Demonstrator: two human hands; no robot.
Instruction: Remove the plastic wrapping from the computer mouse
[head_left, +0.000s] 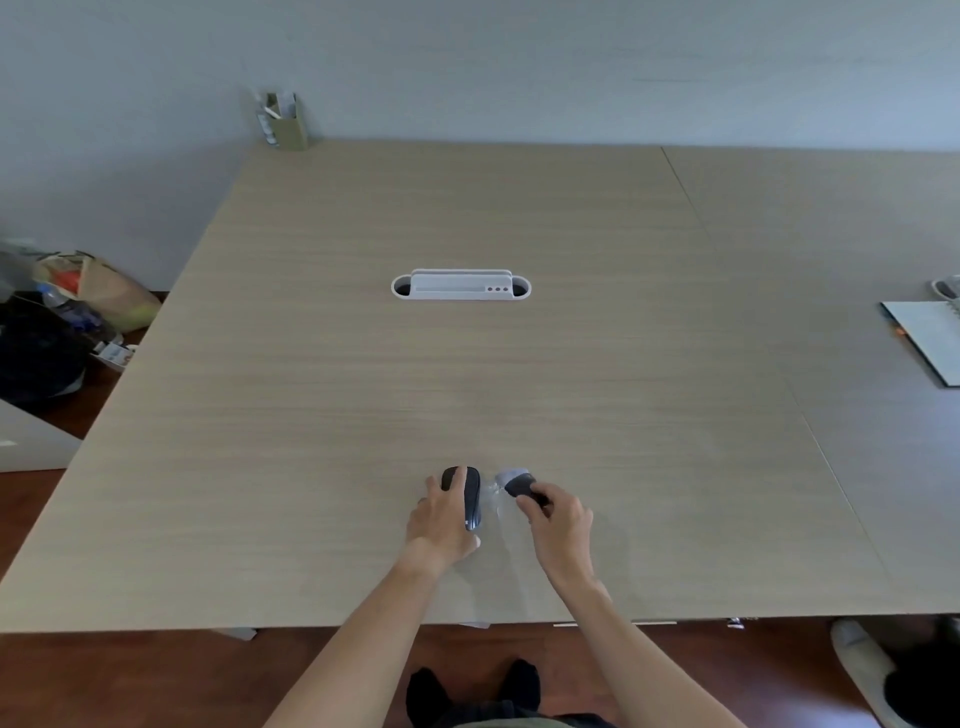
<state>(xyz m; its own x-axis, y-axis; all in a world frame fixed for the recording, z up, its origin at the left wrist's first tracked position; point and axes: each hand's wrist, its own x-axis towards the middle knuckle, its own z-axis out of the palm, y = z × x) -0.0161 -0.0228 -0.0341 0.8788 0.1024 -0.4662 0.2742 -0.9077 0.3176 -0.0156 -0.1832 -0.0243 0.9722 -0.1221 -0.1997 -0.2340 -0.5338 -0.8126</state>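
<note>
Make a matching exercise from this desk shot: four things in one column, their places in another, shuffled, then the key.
1. mouse
2. cable port
3. notebook
4. pen holder

A. far left corner of the table
B. under the left hand
C. right edge of view
D. centre of the table

Pairs: 1-B, 2-D, 3-C, 4-A

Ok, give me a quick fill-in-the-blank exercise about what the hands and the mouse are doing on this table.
1. The left hand grips the black ____ near the table's front edge.
2. The right hand pinches a small dark piece with clear ____ around it.
3. The white cable box sits in the ____ of the table.
4. The notebook lies at the far ____ side.

Missing words: mouse; plastic; middle; right
</note>
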